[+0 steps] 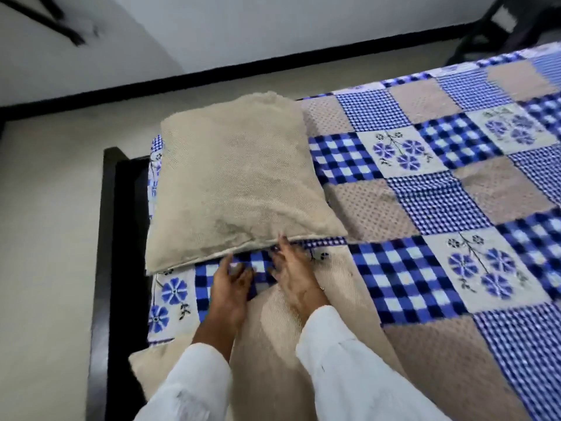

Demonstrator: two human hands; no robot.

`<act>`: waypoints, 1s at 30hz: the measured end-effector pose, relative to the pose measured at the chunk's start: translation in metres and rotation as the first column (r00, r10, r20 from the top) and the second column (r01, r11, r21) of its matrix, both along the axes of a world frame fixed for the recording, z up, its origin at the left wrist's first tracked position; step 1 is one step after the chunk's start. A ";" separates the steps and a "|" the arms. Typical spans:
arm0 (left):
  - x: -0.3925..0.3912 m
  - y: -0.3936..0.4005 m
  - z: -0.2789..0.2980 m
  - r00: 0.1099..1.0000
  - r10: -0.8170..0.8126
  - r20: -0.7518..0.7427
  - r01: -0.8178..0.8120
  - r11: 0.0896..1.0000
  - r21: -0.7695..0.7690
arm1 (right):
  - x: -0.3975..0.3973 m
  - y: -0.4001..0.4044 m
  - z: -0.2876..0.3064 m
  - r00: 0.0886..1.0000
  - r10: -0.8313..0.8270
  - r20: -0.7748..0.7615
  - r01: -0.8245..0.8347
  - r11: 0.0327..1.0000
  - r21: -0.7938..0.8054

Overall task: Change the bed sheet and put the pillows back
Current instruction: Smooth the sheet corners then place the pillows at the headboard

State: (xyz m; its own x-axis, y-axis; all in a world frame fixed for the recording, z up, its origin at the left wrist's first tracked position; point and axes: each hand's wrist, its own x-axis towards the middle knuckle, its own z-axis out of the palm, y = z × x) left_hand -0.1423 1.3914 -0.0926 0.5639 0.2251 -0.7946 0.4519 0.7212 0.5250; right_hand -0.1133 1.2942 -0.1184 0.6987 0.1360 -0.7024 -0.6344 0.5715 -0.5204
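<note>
A blue, white and beige patchwork sheet (pixel 425 183) covers the bed. One beige pillow (pixel 236 183) lies flat at the head end, near the dark bed frame. A second beige pillow (pixel 273 338) lies nearer to me, partly under my arms. My left hand (pixel 232 287) hovers over the sheet between the two pillows, fingers loosely spread and holding nothing. My right hand (pixel 293 275) sits beside it with straight fingers, their tips at the near edge of the far pillow. Both sleeves are white.
The dark bed frame (pixel 121 238) runs along the left of the mattress. Beyond it lies pale floor (pixel 48 208) and a white wall with a black skirting. A dark object (pixel 498 28) sits on the floor at the top right.
</note>
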 end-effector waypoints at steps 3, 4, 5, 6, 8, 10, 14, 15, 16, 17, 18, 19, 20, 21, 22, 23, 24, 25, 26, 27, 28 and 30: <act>0.032 0.003 -0.011 0.979 0.195 0.052 -0.193 0.980 -0.045 | 0.031 -0.001 0.000 0.999 -0.037 0.006 0.036 0.988 0.150; 0.042 0.005 -0.011 0.971 0.219 0.093 -0.213 0.975 -0.066 | 0.037 0.002 0.001 0.999 -0.037 -0.009 0.038 0.984 0.177; 0.052 0.006 -0.012 0.964 0.218 0.154 -0.208 0.975 -0.080 | 0.044 0.005 0.001 0.999 -0.046 -0.029 0.051 0.979 0.197; 0.061 0.005 -0.010 0.956 0.214 0.201 -0.202 0.976 -0.077 | 0.049 0.007 0.000 0.996 -0.079 -0.051 0.088 0.972 0.218; 0.077 0.005 -0.007 0.954 0.193 0.230 -0.187 0.981 -0.050 | 0.060 0.007 -0.003 0.982 -0.178 -0.064 0.189 0.940 0.285; 0.093 -0.003 0.001 0.948 0.160 0.276 -0.142 0.986 -0.087 | 0.075 -0.005 0.006 0.970 -0.244 -0.015 0.233 0.901 0.366; 0.128 -0.044 0.025 0.907 0.090 0.412 -0.005 0.979 -0.203 | 0.111 -0.053 0.032 0.889 -0.392 0.238 0.251 0.850 0.463; 0.138 -0.061 0.030 0.906 0.041 0.421 0.057 0.974 -0.217 | 0.119 -0.070 0.037 0.858 -0.419 0.297 0.260 0.853 0.452; 0.149 -0.076 0.034 0.910 -0.068 0.409 0.144 0.977 -0.158 | 0.125 -0.089 0.039 0.821 -0.464 0.331 0.295 0.843 0.449; 0.159 -0.092 0.038 0.892 -0.199 0.406 0.245 0.967 -0.065 | 0.131 -0.111 0.040 0.783 -0.523 0.336 0.353 0.819 0.453; 0.165 -0.104 0.040 0.849 -0.367 0.380 0.358 0.929 0.096 | 0.136 -0.132 0.039 0.748 -0.582 0.319 0.412 0.784 0.464; 0.170 -0.111 0.038 0.800 -0.507 0.321 0.436 0.859 0.269 | 0.141 -0.151 0.036 0.719 -0.632 0.291 0.459 0.745 0.484; 0.175 -0.111 0.029 0.767 -0.600 0.230 0.463 0.764 0.449 | 0.145 -0.169 0.028 0.695 -0.667 0.267 0.493 0.713 0.498; 0.177 -0.106 0.019 0.785 -0.606 0.131 0.422 0.677 0.603 | 0.147 -0.181 0.019 0.682 -0.689 0.246 0.522 0.694 0.495; 0.176 -0.092 0.009 0.835 -0.550 0.032 0.365 0.595 0.716 | 0.147 -0.187 0.011 0.680 -0.700 0.218 0.553 0.686 0.473; 0.171 -0.072 -0.001 0.883 -0.465 -0.062 0.314 0.486 0.816 | 0.145 -0.187 0.001 0.697 -0.691 0.191 0.579 0.700 0.418; 0.166 -0.046 -0.011 0.907 -0.372 -0.196 0.324 0.323 0.889 | 0.141 -0.182 -0.006 0.725 -0.666 0.176 0.597 0.735 0.321; 0.158 -0.015 -0.022 0.898 -0.275 -0.345 0.392 0.142 0.909 | 0.137 -0.171 -0.013 0.767 -0.614 0.186 0.593 0.789 0.162; 0.150 0.019 -0.036 0.866 -0.173 -0.468 0.476 0.001 0.880 | 0.134 -0.156 -0.018 0.808 -0.541 0.232 0.564 0.824 -0.045; 0.140 0.054 -0.048 0.826 -0.071 -0.560 0.554 -0.087 0.828 | 0.130 -0.138 -0.026 0.846 -0.423 0.324 0.518 0.798 -0.310; 0.131 0.084 -0.057 0.785 0.000 -0.619 0.616 -0.094 0.782 | 0.126 -0.120 -0.032 0.880 -0.221 0.421 0.453 0.657 -0.603; 0.113 0.124 -0.067 0.766 0.011 -0.643 0.643 -0.030 0.765 | 0.116 -0.090 -0.056 0.866 0.372 0.333 0.322 0.093 -0.942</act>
State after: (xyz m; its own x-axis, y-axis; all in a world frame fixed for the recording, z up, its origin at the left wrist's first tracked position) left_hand -0.0297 1.5159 -0.1596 0.5850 0.7938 -0.1666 0.8042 -0.5411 0.2459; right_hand 0.0026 1.2044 -0.1739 0.9170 -0.3762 0.1326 -0.1669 -0.6638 -0.7291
